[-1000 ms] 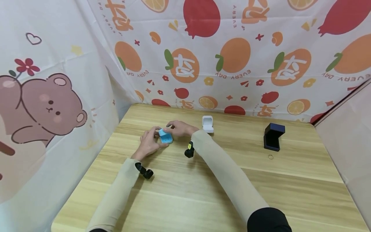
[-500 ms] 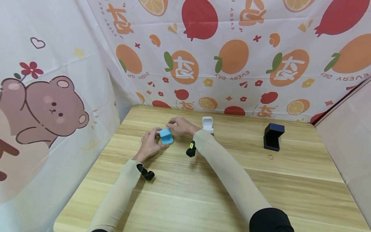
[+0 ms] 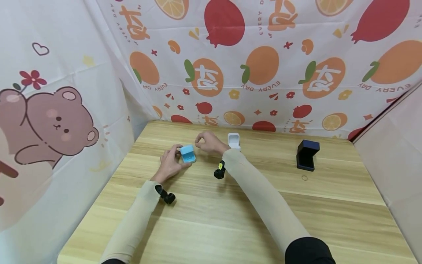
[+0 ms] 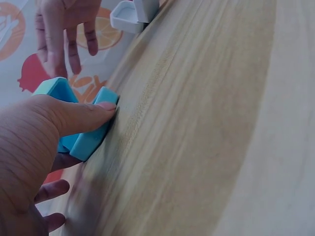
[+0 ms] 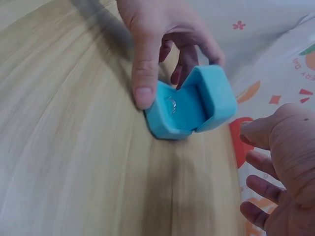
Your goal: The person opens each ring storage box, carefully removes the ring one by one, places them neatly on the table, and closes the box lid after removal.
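A light blue ring box stands on the table with its lid raised. My left hand grips its base, the thumb along the near side in the left wrist view. A silver ring sits in the slot of the box, seen in the right wrist view. My right hand is just to the right of the lid, apart from it, its fingers loosely bent around nothing. A small white ring box, lid up, stands behind the right wrist, its lower part partly covered by the sleeve.
On the right of the wooden table stands a dark navy box with its lid up. A thin ring lies on the wood in front of it. Printed cloths hang along the back and left edges.
My right hand has let go of the blue box's lid and drawn away to the right. My left hand keeps its hold on the base.
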{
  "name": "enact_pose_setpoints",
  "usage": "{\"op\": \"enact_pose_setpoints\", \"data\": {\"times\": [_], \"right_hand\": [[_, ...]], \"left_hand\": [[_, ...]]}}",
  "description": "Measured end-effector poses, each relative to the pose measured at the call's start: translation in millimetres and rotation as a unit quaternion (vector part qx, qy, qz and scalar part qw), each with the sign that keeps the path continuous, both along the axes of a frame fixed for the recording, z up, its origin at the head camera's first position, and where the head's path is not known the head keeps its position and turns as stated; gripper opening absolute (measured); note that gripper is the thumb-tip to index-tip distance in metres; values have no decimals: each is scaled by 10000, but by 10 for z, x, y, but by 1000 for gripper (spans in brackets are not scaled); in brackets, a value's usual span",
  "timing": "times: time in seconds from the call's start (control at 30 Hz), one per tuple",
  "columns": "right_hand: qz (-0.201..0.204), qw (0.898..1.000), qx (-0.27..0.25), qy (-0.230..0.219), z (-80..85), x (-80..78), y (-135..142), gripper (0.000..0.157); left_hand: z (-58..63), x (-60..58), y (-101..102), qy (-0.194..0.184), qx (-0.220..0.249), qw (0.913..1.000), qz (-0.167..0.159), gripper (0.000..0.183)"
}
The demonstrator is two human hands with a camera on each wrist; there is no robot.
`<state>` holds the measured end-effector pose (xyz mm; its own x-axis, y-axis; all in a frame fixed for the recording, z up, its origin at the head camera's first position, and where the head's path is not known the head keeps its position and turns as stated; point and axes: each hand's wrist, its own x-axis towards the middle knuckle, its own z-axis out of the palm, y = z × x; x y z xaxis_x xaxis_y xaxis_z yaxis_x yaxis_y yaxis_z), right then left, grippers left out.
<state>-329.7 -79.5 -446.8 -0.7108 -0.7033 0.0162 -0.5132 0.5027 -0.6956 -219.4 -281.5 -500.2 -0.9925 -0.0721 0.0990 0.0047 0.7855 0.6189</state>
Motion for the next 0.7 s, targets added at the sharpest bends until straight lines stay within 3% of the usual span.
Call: {"op": "enact_pose_setpoints", "data": {"times": [0.5,0.7], "right_hand": [[-171,9996,-153,-189,-220,59,60,14],[-308,9982,-441,-279,-277,91,46,15]], "left_hand": [[-25,-19,13,2,186,9998,73,83],[-56,-51,15,21,164,9998,117,84]]}}
